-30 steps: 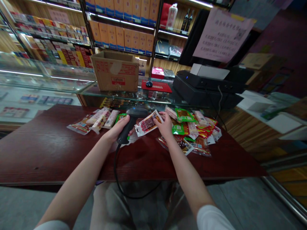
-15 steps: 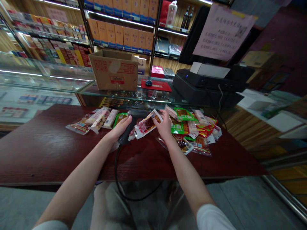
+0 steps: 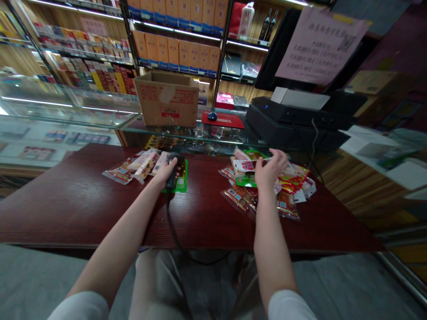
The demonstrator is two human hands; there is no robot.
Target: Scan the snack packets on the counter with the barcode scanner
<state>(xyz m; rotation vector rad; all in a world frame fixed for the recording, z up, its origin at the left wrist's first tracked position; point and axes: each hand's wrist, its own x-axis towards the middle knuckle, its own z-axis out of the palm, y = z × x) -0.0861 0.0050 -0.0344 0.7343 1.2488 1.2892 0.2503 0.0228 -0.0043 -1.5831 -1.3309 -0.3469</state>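
Observation:
A black handheld barcode scanner is in my left hand, its cable running down over the table edge. The scanner is over a green snack packet, beside a few pale-wrapped snack packets on the left. My right hand is above the right-hand heap of snack packets, its thumb and fingers spread. A white and red packet lies tilted on top of the heap, with its right end by my thumb. My hand and forearm hide part of the heap.
The dark red wooden table has a glass counter behind it. On that counter are an open cardboard box, a mouse on a red mat, and a black machine. Stocked shelves stand further back.
My right hand has carried the white and red packet rightward to the heap, and its fingers have spread. My left hand has moved left with the scanner, away from that packet.

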